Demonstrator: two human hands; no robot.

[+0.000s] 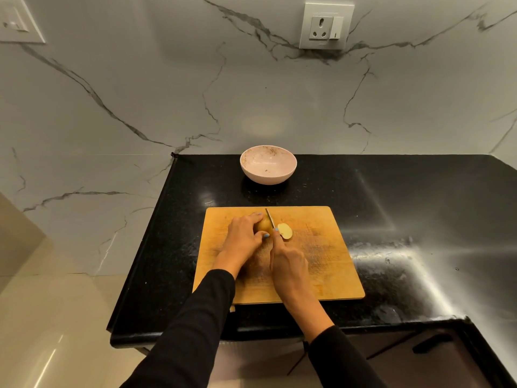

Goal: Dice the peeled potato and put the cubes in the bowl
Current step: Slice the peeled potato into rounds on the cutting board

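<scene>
A yellowish potato (264, 226) lies on the wooden cutting board (321, 264). My left hand (243, 238) grips it from the left, fingers curled over its top and near side. My right hand (288, 264) holds a knife (270, 217), forefinger stretched along the back of the blade. The blade stands against the potato's right face. A cut slice (285, 230) lies flat just right of the blade. The pale pink bowl (268, 164) stands behind the board, with only a few specks inside.
The board lies on a black granite counter (391, 219) whose left edge drops to a light floor. A marble wall with a socket (326, 26) rises close behind the bowl. A dark drawer handle (432, 343) shows below the counter's front edge.
</scene>
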